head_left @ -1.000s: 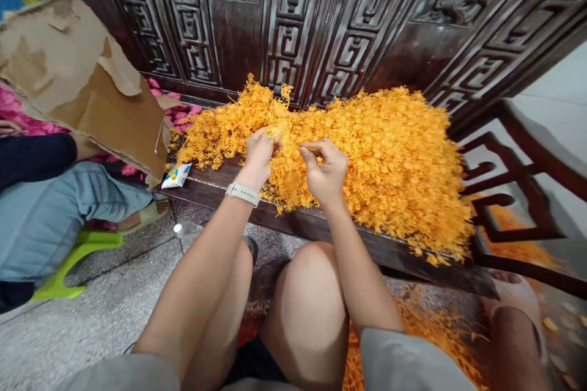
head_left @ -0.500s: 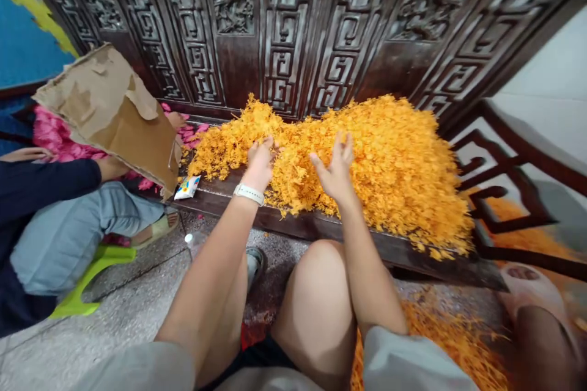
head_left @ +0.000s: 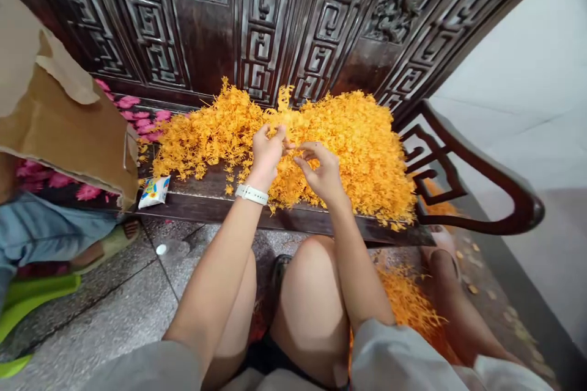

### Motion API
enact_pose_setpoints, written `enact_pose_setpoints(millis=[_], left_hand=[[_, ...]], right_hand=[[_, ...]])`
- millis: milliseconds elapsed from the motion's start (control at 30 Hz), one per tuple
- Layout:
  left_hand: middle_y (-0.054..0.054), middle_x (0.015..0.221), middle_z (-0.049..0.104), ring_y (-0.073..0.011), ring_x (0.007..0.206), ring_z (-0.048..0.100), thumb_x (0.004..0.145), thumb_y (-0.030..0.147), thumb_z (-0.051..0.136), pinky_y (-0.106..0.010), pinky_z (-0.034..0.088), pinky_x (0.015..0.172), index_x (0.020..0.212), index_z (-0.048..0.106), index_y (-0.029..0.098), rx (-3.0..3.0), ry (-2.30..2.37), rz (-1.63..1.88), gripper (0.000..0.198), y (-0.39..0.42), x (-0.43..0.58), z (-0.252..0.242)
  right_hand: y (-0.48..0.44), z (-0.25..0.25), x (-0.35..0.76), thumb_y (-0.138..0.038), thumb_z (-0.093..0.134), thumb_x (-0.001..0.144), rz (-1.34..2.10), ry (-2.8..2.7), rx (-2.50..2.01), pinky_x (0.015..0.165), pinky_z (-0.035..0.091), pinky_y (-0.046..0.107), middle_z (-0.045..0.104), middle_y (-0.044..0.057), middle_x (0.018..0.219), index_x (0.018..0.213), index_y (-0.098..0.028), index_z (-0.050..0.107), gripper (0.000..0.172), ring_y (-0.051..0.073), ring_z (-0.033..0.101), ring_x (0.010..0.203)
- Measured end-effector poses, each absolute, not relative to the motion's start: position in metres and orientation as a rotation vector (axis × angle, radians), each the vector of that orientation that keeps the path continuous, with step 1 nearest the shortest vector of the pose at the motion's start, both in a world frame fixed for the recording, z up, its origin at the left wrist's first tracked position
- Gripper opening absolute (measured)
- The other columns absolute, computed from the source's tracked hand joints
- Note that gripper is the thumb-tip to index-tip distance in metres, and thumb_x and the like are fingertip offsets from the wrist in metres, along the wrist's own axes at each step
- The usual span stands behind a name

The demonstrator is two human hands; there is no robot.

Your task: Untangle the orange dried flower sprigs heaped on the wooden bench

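Observation:
A long heap of orange artificial flower pieces (head_left: 353, 134) lies on the dark wooden bench (head_left: 202, 186). My left hand (head_left: 267, 153), with a white band at the wrist, is closed over the middle of the heap. Its fingers grip an orange flower piece (head_left: 285, 101) whose curled petals rise above them. Just to the right, my right hand (head_left: 323, 174) is pinched, thumb and forefinger pointing at the left fingertips. Whatever sits between the right fingertips is too small to make out.
At left a person holds a torn cardboard box (head_left: 82, 134) near pink flower pieces (head_left: 149, 122). A small white packet (head_left: 155, 191) lies on the bench edge. A bottle (head_left: 174, 250) and green stool (head_left: 41, 299) are below. The carved armrest (head_left: 481, 223) juts out at right.
My hands have come together over the heap, the right one going from spread fingers to a pinch. An orange flower piece now stands up at my left hand. The view has shifted right.

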State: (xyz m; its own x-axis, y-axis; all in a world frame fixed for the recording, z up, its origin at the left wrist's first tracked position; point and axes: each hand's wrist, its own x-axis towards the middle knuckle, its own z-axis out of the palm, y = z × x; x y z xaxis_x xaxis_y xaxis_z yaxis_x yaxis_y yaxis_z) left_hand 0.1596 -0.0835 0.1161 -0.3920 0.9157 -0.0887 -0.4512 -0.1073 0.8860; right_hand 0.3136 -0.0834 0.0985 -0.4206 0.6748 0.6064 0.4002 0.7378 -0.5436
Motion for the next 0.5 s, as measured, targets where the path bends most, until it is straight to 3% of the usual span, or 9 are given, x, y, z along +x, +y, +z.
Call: enact_pose_setpoints(millis=[167,267,500], left_hand=[[0.005,0.069,0.049,-0.0079,0.051,0.047,0.098,0.021,0.068,-0.022,0.037,0.052,0.101,0.058,0.019,0.548,1.130,1.654,0.011,-0.074,0.145,0.115],[0.006,0.067,0.046,-0.0074,0.050,0.042,0.099,0.020,0.067,-0.023,0.030,0.050,0.104,0.059,0.019,0.528,1.153,1.621,0.010,-0.066,0.141,0.111],[0.005,0.063,0.048,-0.0088,0.050,0.044,0.091,0.018,0.077,-0.023,0.026,0.050,0.096,0.060,0.019,0.465,1.127,1.665,0.018,-0.046,0.138,0.106]], right_hand=[[-0.079,0.098,0.304,-0.027,0.072,0.097,0.430,-2.209,-0.774,0.087,0.057,0.039,0.071,0.003,0.102,0.137,-0.035,0.069,0.041,0.020,0.065,0.089],[-0.072,0.092,0.295,-0.021,0.068,0.098,0.390,-2.256,-0.793,0.088,0.056,0.039,0.070,0.004,0.100,0.135,-0.030,0.070,0.038,0.021,0.065,0.092],[-0.051,0.076,0.296,-0.025,0.059,0.102,0.332,-2.122,-0.805,0.090,0.054,0.042,0.068,0.007,0.100,0.100,-0.025,0.071,0.013,0.024,0.065,0.098]])
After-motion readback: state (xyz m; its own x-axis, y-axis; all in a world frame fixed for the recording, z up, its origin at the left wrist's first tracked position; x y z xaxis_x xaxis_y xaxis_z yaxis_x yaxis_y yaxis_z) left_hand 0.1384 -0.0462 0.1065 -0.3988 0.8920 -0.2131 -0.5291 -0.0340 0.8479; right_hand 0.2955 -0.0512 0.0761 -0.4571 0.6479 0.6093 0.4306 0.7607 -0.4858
